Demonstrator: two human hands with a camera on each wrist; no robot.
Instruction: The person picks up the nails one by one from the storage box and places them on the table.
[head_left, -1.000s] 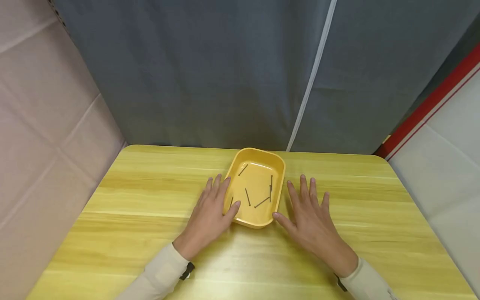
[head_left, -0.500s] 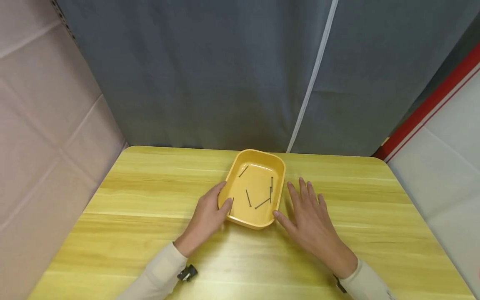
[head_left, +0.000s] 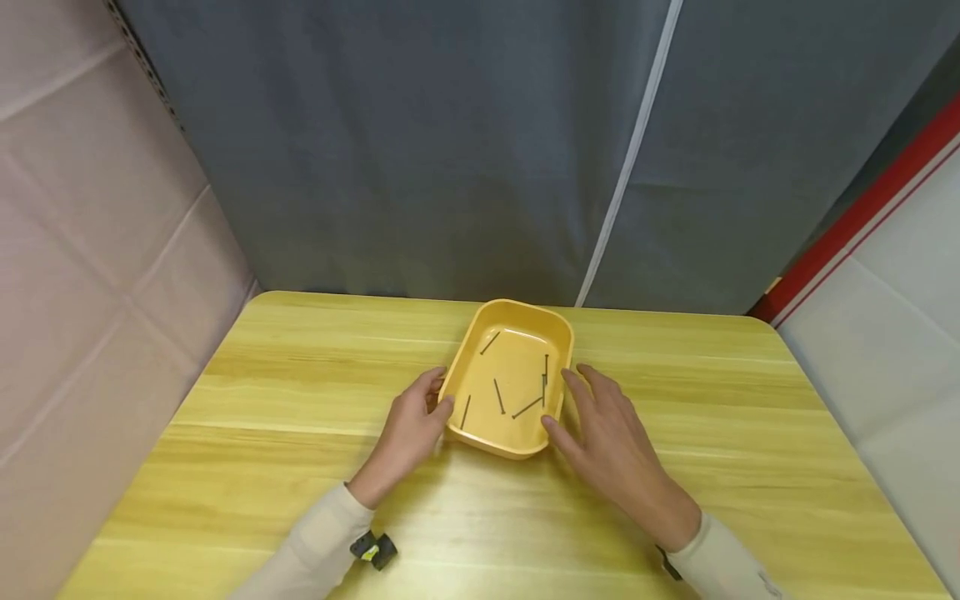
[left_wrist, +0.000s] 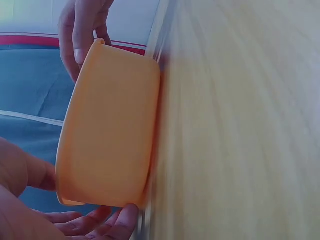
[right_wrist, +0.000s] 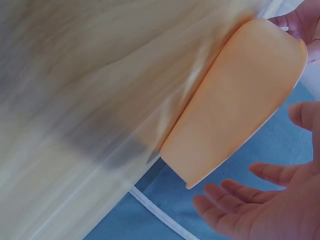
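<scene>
A yellow plastic tray (head_left: 517, 354) stands on the wooden table, set at a slight angle. Several thin dark nails lie loose on its floor, one of them a nail (head_left: 498, 397) near the middle. My left hand (head_left: 405, 429) grips the tray's left side, thumb at the rim and fingers against the outer wall; the left wrist view shows those fingers (left_wrist: 127, 220) at the tray's lower edge. Beside the right side, my right hand (head_left: 611, 437) has its thumb and forefinger close to the rim. In the right wrist view its loosely bent fingers (right_wrist: 220, 200) appear apart from the tray.
The light wooden table (head_left: 315, 375) spreads on both sides of the tray. A grey curtain (head_left: 412, 167) hangs along the back edge, pale panels flank both sides, and a red strip (head_left: 862, 208) edges the right one.
My left hand has gone from spread fingers over the rim to holding the tray's left side. My right hand has drawn in its fingers toward the right rim. The tray has barely moved.
</scene>
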